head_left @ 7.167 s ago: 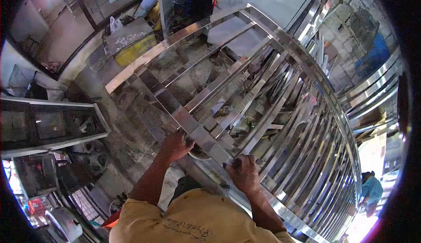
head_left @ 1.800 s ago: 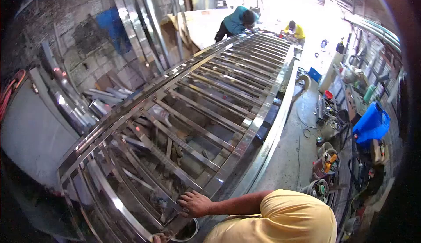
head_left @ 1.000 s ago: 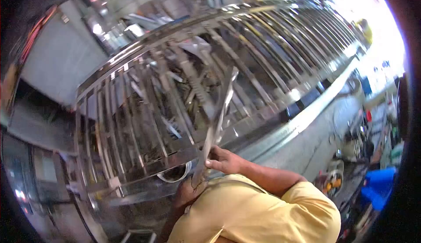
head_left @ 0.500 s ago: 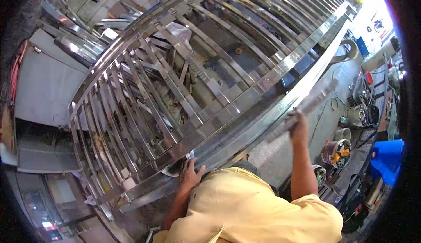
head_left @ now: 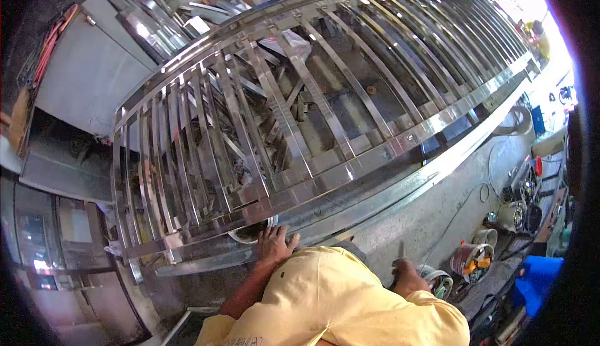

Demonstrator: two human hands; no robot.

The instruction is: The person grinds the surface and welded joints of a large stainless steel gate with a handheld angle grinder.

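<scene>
My left hand (head_left: 275, 244) lies on the near metal rail (head_left: 325, 224) with its fingers spread. Just past its fingertips, a round pale-rimmed piece (head_left: 245, 233) shows under the edge of a shiny metal grille (head_left: 347, 162) made of many slats. Down at my right side, beside the yellow shirt (head_left: 331, 302), my right hand (head_left: 407, 276) is closed. A thin grey metal bar (head_left: 401, 250) sticks up from it, seen nearly end-on, with its lower part hidden by the hand.
Buckets (head_left: 470, 263) with tools and cloths stand on the right, near a blue container (head_left: 536, 283). A cable (head_left: 447, 221) trails over the concrete floor (head_left: 387, 240). Metal offcuts and a pale cabinet (head_left: 94, 77) are at left. Another person (head_left: 536, 37) is at far right.
My right hand has dropped from over the rail to my side, bringing the bar down and back. My left hand stays on the rail. The view has shifted, so the grille sits differently.
</scene>
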